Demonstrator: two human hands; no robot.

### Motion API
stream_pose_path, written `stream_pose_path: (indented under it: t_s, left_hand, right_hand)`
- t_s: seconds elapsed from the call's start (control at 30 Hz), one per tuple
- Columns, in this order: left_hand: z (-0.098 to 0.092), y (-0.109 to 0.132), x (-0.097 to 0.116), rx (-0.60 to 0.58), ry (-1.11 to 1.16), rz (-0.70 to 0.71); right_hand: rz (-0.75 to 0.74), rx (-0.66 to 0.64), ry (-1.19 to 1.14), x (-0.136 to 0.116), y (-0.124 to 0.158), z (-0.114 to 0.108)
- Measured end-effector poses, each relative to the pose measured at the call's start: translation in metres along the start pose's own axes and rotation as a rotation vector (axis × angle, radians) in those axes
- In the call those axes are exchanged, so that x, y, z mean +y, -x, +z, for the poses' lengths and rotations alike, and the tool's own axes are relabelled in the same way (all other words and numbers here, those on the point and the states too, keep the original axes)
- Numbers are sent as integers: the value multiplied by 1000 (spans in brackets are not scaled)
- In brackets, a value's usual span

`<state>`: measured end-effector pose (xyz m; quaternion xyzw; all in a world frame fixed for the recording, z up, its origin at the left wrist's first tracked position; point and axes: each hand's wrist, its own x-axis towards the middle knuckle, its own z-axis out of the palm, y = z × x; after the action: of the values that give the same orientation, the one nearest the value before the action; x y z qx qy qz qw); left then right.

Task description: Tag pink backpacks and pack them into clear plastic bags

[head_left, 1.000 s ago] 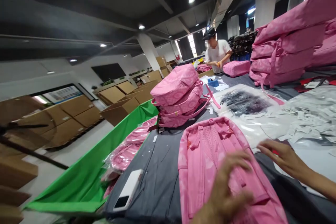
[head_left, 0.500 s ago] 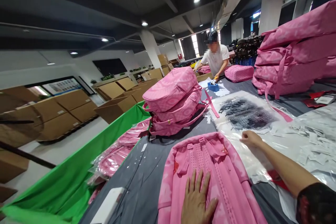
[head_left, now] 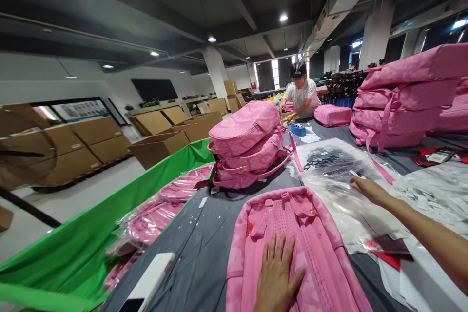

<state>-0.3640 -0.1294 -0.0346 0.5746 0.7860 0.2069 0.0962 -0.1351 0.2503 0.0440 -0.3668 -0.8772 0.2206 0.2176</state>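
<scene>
A pink backpack point(head_left: 303, 234) lies with its padded back upward at the bottom centre of the frame, on the grey cover of the bench point(head_left: 175, 273). The left hand point(head_left: 278, 273) presses flat on it, at the same place as half a second before, while the right hand point(head_left: 367, 191) has moved a little over a clear plastic bag point(head_left: 334, 204) and its fingers touch this bag. The hands are well apart, and neither is closed on anything. Further back stands a stack of pink backpacks point(head_left: 244, 144), and at the far end a co-worker point(head_left: 302, 95) works near a blue tape dispenser point(head_left: 298, 130).
</scene>
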Motion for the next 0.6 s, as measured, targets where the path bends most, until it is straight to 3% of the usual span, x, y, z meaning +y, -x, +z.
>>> stream_pose_path:
  t_s: [0.1, 0.17, 0.4, 0.6]
  left_hand:
    - [-3, 1, 5, 10, 16, -6]
    - [-4, 2, 7, 5, 31, -11]
    - [0, -3, 2, -1, 7, -13]
    - [3, -4, -3, 1, -92, 0]
  right_hand:
    - [-39, -205, 44, -7, 20, 0]
    - [-26, -275, 80, -8, 32, 5]
    - [173, -37, 265, -5, 31, 35]
    - [432, -128, 285, 0, 18, 69]
